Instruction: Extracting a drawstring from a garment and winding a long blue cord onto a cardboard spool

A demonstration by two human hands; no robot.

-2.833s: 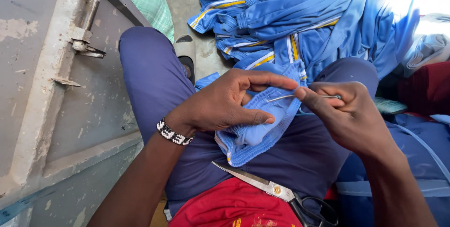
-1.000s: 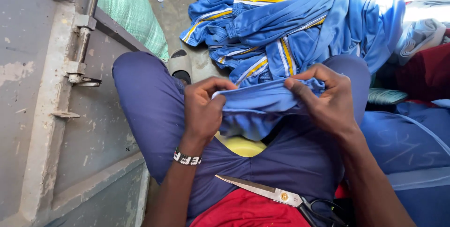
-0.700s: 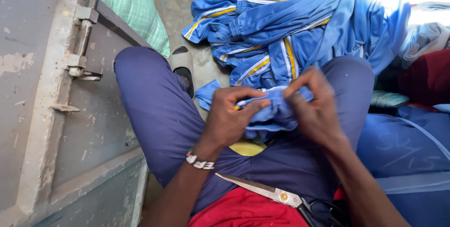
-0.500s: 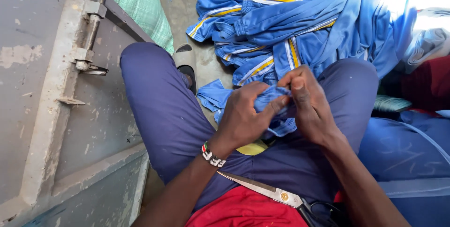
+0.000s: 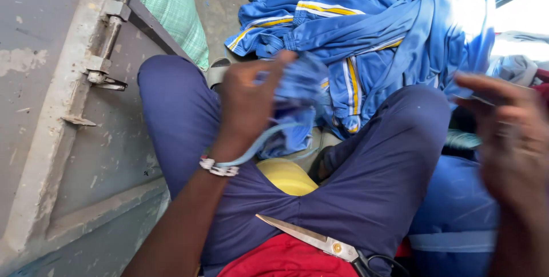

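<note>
My left hand [image 5: 247, 101] is raised above my left thigh and grips a bunched blue garment [image 5: 298, 102] with a light blue cord trailing toward my wrist. My right hand [image 5: 512, 140] is off to the right, blurred, fingers spread and holding nothing. A pair of scissors [image 5: 313, 239] with silver blades lies on my lap against my red shirt. Beyond my knees a pile of blue garments with yellow and white stripes [image 5: 366, 25] lies on the floor.
A grey metal door [image 5: 63, 140] with a bolt latch [image 5: 106, 54] stands at the left. A green woven sack [image 5: 171, 8] leans behind it. A yellow object [image 5: 286, 175] shows between my thighs. More blue cloth [image 5: 457, 220] lies at the right.
Both hands held the small blue garment together before. Now my left hand alone lifts it, bunched, and my right hand has let go and swung out to the right.
</note>
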